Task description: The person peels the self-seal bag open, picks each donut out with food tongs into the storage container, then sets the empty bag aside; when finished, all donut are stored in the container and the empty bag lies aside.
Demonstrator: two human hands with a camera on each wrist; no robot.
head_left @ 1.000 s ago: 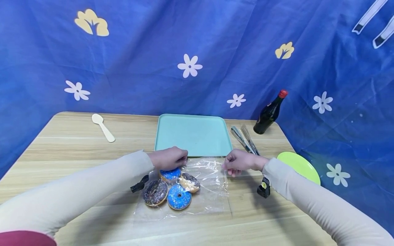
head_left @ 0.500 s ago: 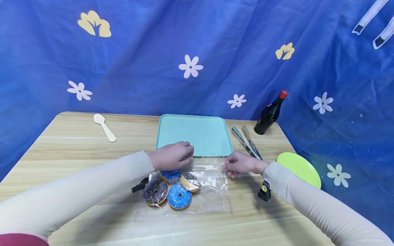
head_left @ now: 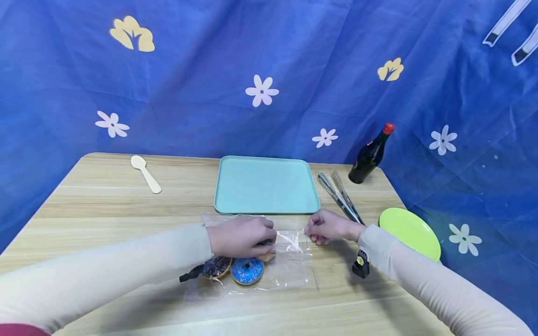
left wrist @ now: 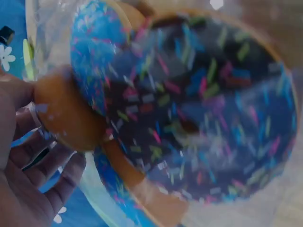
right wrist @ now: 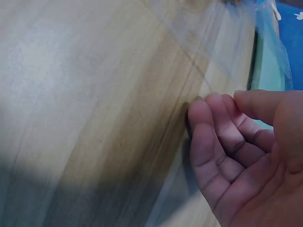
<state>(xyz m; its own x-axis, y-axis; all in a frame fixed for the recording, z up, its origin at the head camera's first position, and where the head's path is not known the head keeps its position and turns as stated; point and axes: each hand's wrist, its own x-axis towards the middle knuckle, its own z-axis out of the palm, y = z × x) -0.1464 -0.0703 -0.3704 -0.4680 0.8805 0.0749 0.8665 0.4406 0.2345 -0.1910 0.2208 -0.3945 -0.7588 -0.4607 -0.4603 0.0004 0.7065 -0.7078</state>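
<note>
A clear plastic bag point(head_left: 290, 270) lies on the table with several sprinkled doughnuts in it. My left hand point(head_left: 244, 235) is over the bag, thumb and fingers about a chocolate-iced doughnut point(head_left: 266, 257); in the left wrist view its tan side point(left wrist: 66, 111) shows against them. Whether the film lies between them, I cannot tell. Nearer the front lie a blue doughnut point(head_left: 247, 270) and a dark chocolate doughnut point(head_left: 216, 267); another blue doughnut point(left wrist: 120, 194) is hidden from the head view by my hand. My right hand point(head_left: 329, 226) pinches the bag's right edge at its far corner.
Behind the bag lies a teal tray point(head_left: 266, 184). Metal tongs point(head_left: 338, 193), a dark bottle point(head_left: 370, 156) with a red cap and a green plate point(head_left: 409, 233) are on the right. A white spoon point(head_left: 146, 175) lies back left. A blue curtain point(head_left: 189, 93) hangs behind.
My left hand has moved right, then toward me, from the bag's far edge down onto the chocolate-iced doughnut. My right hand keeps its pinch on the bag's corner.
</note>
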